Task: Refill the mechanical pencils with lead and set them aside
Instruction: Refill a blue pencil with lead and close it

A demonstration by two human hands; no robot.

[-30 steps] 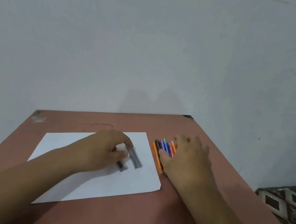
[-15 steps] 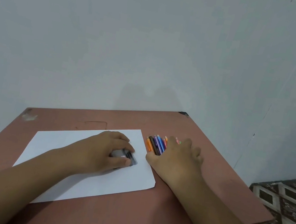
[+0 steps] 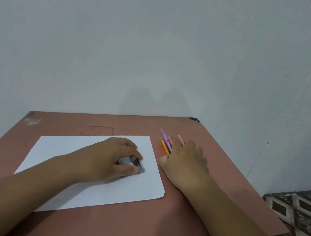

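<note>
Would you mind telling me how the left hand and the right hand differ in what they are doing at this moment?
The left hand lies on the white paper; the right hand lies on the bare table beside it. The left hand curls thumb and fingers round a small dark lead case; the right hand lies over the coloured pencils, its hold on them hidden. Both are palm down, forearms reaching in from the near edge.

left hand (image 3: 112, 157): fingers curled, gripping | right hand (image 3: 185, 161): palm down, fingers flat
</note>
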